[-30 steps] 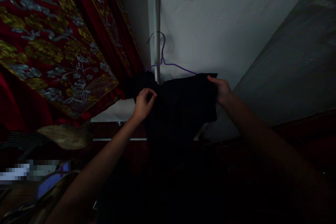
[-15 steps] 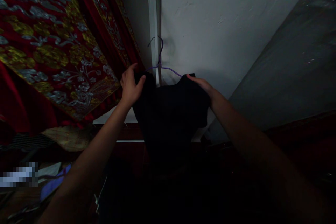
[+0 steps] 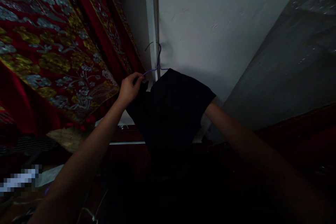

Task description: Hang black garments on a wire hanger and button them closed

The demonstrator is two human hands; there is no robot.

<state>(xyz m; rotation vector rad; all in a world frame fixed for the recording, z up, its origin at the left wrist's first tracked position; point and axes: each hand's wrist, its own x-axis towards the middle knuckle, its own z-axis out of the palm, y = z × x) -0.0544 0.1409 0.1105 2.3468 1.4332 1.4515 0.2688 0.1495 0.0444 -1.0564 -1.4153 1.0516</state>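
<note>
A black short-sleeved shirt (image 3: 173, 108) hangs from a thin purple wire hanger (image 3: 159, 59) in front of me. The hanger's hook is up against the narrow white strip. With thumb and fingers closed, my left hand (image 3: 131, 85) pinches the left arm of the hanger, just above the shirt's left shoulder. My right forearm (image 3: 220, 117) goes into the right sleeve, so the cloth covers my right hand and its fingers do not show. The shirt's right shoulder is bunched up close to the hanger's middle.
Red cloth embroidered in gold and silver (image 3: 60, 52) hangs close on the left. A white strip (image 3: 151, 10) runs down the pale wall (image 3: 210, 17). Clear plastic sheeting (image 3: 294, 56) slants along the right. Various items lie in shadow at lower left.
My right hand has gone from the outside of the shirt's right shoulder to inside the sleeve, lifting the cloth towards the hanger's middle. My left fingers have closed on the hanger.
</note>
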